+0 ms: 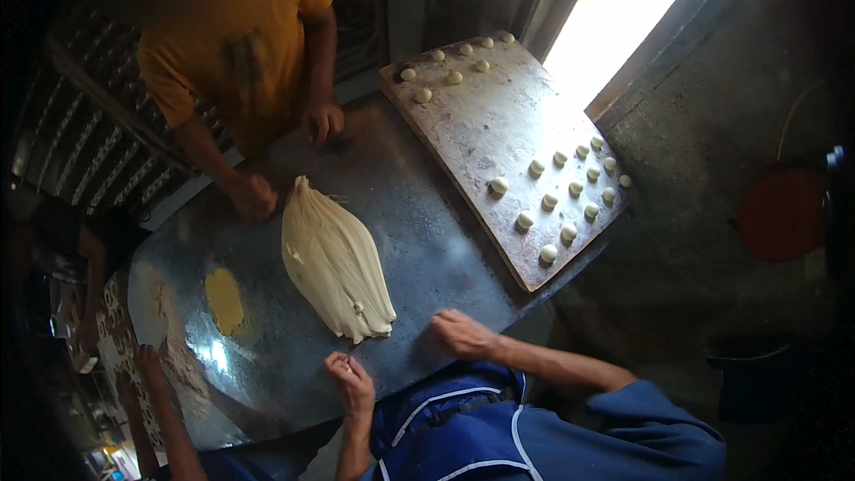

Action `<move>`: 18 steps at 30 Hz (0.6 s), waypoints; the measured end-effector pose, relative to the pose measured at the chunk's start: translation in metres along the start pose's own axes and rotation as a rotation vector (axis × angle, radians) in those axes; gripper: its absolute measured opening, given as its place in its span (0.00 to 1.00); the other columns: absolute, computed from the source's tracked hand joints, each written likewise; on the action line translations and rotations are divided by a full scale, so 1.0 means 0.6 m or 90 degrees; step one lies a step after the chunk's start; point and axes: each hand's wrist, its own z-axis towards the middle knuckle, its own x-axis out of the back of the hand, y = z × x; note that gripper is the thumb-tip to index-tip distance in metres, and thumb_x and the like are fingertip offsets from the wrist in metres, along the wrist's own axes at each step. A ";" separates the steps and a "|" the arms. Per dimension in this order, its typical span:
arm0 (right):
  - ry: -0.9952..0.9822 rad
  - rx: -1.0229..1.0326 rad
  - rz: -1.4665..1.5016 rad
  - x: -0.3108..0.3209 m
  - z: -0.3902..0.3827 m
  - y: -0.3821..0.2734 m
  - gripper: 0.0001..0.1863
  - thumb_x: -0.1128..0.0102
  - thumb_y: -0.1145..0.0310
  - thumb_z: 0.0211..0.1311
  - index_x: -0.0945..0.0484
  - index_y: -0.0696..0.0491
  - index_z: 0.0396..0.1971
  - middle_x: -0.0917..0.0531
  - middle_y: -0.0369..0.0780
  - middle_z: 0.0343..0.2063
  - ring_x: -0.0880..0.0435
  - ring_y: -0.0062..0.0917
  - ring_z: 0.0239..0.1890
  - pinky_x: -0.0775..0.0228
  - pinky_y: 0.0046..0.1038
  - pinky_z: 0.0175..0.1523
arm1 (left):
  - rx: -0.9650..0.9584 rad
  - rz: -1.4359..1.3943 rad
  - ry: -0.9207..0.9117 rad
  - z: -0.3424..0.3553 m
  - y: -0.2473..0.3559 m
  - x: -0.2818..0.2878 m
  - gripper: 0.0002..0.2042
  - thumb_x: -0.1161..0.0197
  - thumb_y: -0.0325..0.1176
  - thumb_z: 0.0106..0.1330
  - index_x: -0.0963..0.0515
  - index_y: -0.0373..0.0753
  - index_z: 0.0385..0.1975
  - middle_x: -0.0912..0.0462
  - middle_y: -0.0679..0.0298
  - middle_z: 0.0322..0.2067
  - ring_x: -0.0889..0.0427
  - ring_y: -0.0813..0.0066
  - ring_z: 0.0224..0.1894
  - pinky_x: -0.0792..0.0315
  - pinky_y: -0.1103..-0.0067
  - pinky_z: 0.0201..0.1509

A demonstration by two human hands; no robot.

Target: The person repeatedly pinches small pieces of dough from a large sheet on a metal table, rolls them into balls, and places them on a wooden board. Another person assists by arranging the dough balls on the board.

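Note:
A large pale sheet of stretched dough (pixel 334 258) lies on the dark metal table (pixel 436 249), gathered to a point at its far end and wider at its near end. On it, close to the near edge, rests a small round bit of dough (pixel 359 307). My left hand (pixel 352 380) is closed just below that near edge, apart from the sheet; a tiny pale speck shows at its fingers. Curled into a fist, my right hand (pixel 463 335) is at the table's near edge, right of the dough. Its inner side is hidden.
A board (pixel 481 138) with several small dough balls lies at the right. Across the table stands a person in a yellow shirt (pixel 236 58), hands closed beside the dough. A yellow patch (pixel 224 302) and whitish powder (pixel 176 343) lie left. Another person's forearms (pixel 169 414) reach in lower left.

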 end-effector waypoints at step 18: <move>0.120 0.055 -0.050 -0.017 -0.032 0.034 0.08 0.45 0.71 0.64 0.28 0.59 0.39 0.27 0.48 0.34 0.26 0.44 0.43 0.32 0.43 0.52 | 0.065 -0.011 -0.027 0.014 -0.007 0.062 0.22 0.30 0.28 0.66 0.35 0.32 0.53 0.26 0.52 0.46 0.25 0.54 0.49 0.30 0.64 0.56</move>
